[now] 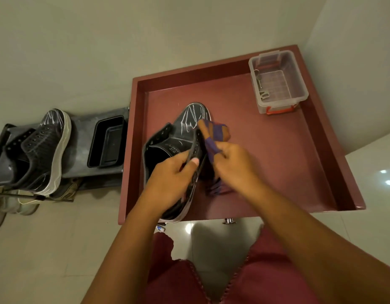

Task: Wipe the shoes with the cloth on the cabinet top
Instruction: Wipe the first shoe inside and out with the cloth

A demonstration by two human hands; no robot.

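A: How many of each thing appear?

B: Two black shoes: one shoe (185, 137) lying on the red tabletop (266, 167) of the cabinet, a second shoe (45, 150) on the grey rack (80, 148) to the left. One purple-and-orange cloth (213, 132). One clear plastic box (277, 82) at the far right corner of the tabletop, one black tray (107, 144) on the rack, and two hands.

A: Where does the cloth lie relative to the hands?

B: It is bunched against the right side of the shoe on the tabletop, near the toe, and runs into the right hand (231, 163), which pinches it between curled fingers and thumb. A loose end trails onto the tabletop below that hand.

A: And the other hand?

B: The left hand (174, 176) grips the shoe's upper edge by the eyelets, thumb on top, fingers curled over the opening.

A: Pose of the arms?

B: Both forearms reach forward from the lower edge, converging on the shoe; the hands sit just beside each other.
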